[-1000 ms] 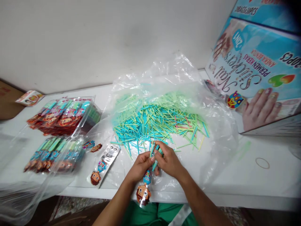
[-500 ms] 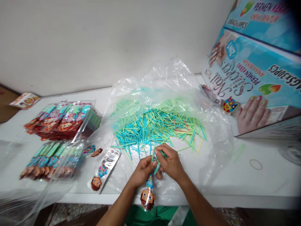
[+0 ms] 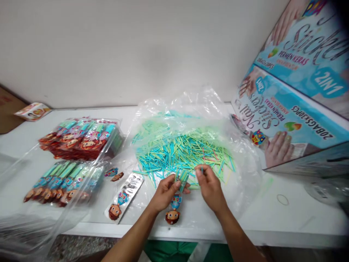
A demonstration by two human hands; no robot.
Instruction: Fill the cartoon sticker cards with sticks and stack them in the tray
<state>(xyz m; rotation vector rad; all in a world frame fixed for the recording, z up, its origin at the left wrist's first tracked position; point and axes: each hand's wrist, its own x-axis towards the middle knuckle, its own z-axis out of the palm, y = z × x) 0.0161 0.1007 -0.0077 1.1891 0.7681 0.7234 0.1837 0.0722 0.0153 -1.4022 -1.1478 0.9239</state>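
White table (image 3: 294, 214): before the blue-green plastic stick pile (image 3: 174, 154), your right hand (image 3: 211, 187) has parted, seemingly pinching a blue stick (image 3: 202, 169); your left hand (image 3: 167, 193) alone grips the clear cartoon-printed packet (image 3: 172, 215).

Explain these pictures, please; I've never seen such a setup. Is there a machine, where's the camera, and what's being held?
No machine shows here, only a person's two bare hands. The camera sits on their head, looking forward and down.

On the white table lies clear plastic with a heap of thin green and blue sticks. Filled packets lie to the left; printed boxes stand to the right.

The left hand holds a small bundle of sticks, with a cartoon packet just below; whether they're inside it, I can't tell. The right hand pinches what looks like a blue stick.
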